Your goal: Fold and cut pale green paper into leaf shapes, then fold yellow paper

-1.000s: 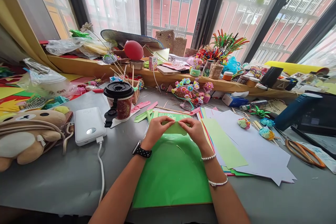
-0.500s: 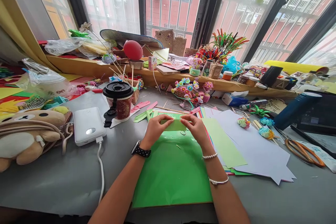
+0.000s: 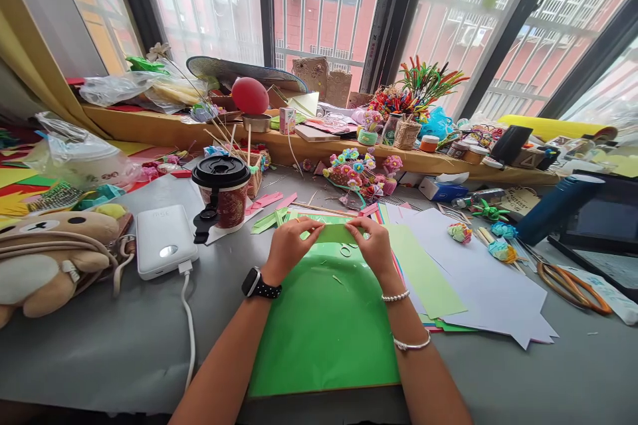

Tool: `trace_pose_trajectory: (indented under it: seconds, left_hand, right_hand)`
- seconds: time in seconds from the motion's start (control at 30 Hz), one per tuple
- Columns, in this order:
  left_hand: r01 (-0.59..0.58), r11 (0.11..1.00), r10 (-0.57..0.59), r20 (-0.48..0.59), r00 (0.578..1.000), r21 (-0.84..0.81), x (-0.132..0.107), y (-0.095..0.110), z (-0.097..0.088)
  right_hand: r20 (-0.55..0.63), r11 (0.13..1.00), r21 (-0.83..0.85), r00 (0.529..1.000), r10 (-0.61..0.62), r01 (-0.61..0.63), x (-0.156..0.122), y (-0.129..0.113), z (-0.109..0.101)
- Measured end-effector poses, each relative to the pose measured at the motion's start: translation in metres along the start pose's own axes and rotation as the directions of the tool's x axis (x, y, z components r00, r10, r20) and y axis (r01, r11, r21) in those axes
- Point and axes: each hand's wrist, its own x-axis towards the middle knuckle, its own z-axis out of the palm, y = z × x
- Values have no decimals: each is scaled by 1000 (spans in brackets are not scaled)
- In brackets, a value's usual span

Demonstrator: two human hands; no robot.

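Observation:
Between my two hands a small strip of green paper (image 3: 334,234) is stretched, held by its ends. My left hand (image 3: 294,247) pinches the left end between thumb and fingers. At the other end, my right hand (image 3: 373,243) pinches it the same way. Under them lies a glossy green sheet (image 3: 323,332) on the grey table. Partly under the paper strip, a pair of small scissors (image 3: 345,250) shows only its pale ring handles. A thin paper scrap (image 3: 337,279) rests on the green sheet.
A lidded cup (image 3: 222,192) and a white power bank (image 3: 166,242) stand left, near a plush bear (image 3: 60,259). White paper sheets (image 3: 478,272) and large scissors (image 3: 573,285) lie right. Paper flowers (image 3: 356,169) sit at the back, before a cluttered sill.
The green strip has tilted so that less of its face shows, and the hands have shifted slightly. More of the small scissors' handles is now visible.

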Motion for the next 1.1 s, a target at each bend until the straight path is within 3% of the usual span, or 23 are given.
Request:
trace_pose_trajectory:
  seconds: [0.07, 0.2, 0.37, 0.47, 0.7, 0.93, 1.1]
  left_hand:
    - [-45, 980, 59, -70, 996, 195, -1, -3, 0]
    - [-149, 825, 253, -121, 960, 545, -3, -4, -2]
    - [-309, 733, 445, -84, 891, 606, -5, 4, 4]
    - [-394, 716, 502, -33, 864, 576, -6, 7, 9]
    - [-421, 718, 476, 49, 878, 554, -6, 8, 10]
    - [-317, 808, 370, -10, 929, 497, -3, 4, 3]
    - [-238, 807, 313, -51, 948, 540, -2, 3, 1]
  right_hand:
    - [-49, 999, -50, 999, 7, -9, 0, 2, -1]
    - [-94, 994, -105, 995, 17, -27, 0, 3, -2]
    - [60, 992, -108, 996, -58, 65, -4, -5, 3]
    - [88, 993, -79, 992, -86, 93, -6, -11, 5]
    - [100, 986, -72, 985, -143, 150, -6, -15, 5]
    - [-59, 982, -146, 990, -127, 118, -4, -5, 0]
    - [-102, 977, -190, 988, -116, 95, -4, -2, 0]
